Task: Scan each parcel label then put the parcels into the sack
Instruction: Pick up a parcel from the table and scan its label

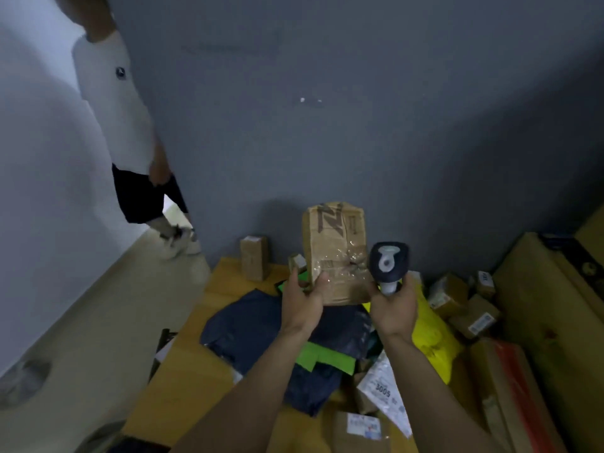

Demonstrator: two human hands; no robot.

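– Trouble at that moment, where could it come from?

– From the grip, I think. The left hand (pixel 302 305) held the box (pixel 333 253) only at its lower end, thumb on the front. The box stood upright in the air above the table (pixel 183 371). If the hand turned it quickly to find the label, the box could tip out and fall on the blue bags (pixel 258 325) below.

– And the right hand?

– The right hand (pixel 394 310) was closed around the handle of the scanner (pixel 389 263), just beside the box. No label was visible on the side facing the camera. A scan could therefore miss, or catch the code of another parcel.

– Was the sack near?

– I could not tell which thing was the sack. The blue bags lay under both hands, but they looked like parcels.

– Any writing to read?

– The box had big dark letters near the top, perhaps an "N", too blurred to be sure, and shiny tape across the middle. A white mailer (pixel 384 390) lower down showed "3005". The labels on the small boxes (pixel 447 294) at the right were too small to read.
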